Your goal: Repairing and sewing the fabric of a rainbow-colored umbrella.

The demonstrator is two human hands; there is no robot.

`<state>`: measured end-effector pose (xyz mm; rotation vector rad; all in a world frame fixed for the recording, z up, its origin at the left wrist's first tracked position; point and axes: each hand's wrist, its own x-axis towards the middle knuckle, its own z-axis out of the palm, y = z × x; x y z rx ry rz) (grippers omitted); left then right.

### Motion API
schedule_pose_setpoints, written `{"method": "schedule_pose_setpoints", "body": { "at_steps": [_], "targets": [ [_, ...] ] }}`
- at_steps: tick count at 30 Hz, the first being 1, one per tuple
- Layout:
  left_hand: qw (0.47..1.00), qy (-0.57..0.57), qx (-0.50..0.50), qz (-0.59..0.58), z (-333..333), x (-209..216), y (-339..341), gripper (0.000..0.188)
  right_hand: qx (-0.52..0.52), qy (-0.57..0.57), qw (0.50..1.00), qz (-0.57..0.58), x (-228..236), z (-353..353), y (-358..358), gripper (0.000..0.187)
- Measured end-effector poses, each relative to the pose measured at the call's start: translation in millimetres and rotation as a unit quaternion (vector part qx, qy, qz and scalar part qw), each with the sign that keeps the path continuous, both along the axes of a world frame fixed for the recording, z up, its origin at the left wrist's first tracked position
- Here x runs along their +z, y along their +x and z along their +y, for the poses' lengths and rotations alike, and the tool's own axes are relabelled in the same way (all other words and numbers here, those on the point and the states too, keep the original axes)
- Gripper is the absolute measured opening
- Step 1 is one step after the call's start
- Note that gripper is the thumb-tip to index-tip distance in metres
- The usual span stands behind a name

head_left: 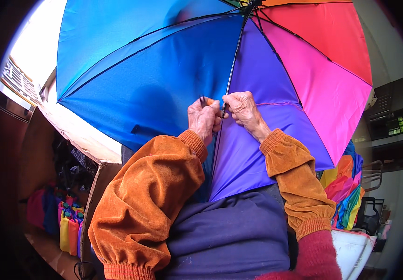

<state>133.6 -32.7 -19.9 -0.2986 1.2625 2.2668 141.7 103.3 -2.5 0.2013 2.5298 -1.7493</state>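
Note:
An opened rainbow umbrella (159,88) lies over my lap with its inner side and black ribs toward me. My right hand (245,111) is closed, thumb and fingertips pinching a thin metal umbrella rib (232,74) where the blue and purple panels meet. Beside it my left hand (204,117) is closed against the same rib, its fingers curled. A small dark curved piece (202,100) shows at its fingers; what the left hand holds is too small to tell. From near the right hand a thin pink strand (280,103) crosses the purple panel.
Brown board edges (92,205) stand at my left, with several folded colourful umbrellas (71,224) beyond. More colourful fabric (346,186) hangs at the right, near a white surface (353,247) and a dark chair (371,214). The umbrella's ribs meet at its hub (256,3).

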Motion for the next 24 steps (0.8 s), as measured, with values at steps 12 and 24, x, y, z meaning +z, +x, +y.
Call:
{"method": "schedule_pose_setpoints", "body": {
  "at_steps": [12,24],
  "targets": [
    [0.998,-0.021,-0.062,0.006,-5,0,-8,0.005,0.062,-0.035,0.995,-0.068,18,3,6,0.019],
    [0.996,-0.038,-0.079,-0.013,-7,3,-8,0.008,-0.138,-0.158,0.975,0.075,62,76,41,0.008]
  ]
}}
